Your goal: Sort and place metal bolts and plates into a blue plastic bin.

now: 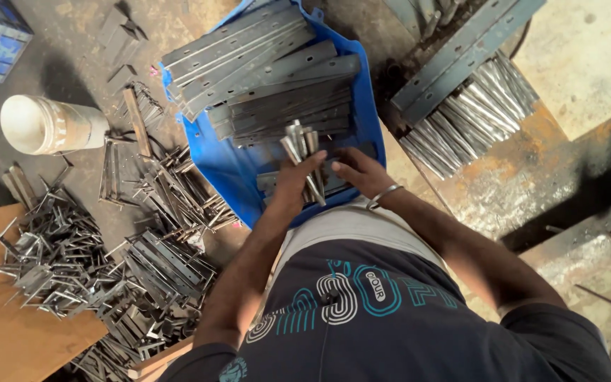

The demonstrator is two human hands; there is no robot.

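Head cam, looking down: left hand (297,178) wrapped round a small bundle of metal strips (304,152), fingers curled shut on it, strips sticking up out of the fist and tilted a bit. Right hand (359,172) just beside it, palm down, fingers bent onto flat strips at the near edge of the blue crate (231,170); can't tell if it's pinching one or only pressing. Metal bangle (382,196) on right wrist. Crate sits in front of the person's lap, loaded w/ long perforated metal bars (270,78) stacked lengthwise. Left of crate, on the floor: heaps of small bent metal brackets (100,262), and a white bucket (51,125) lying on its side further up. Right of crate: bundle of shiny rods (472,113) on a rusty bench.
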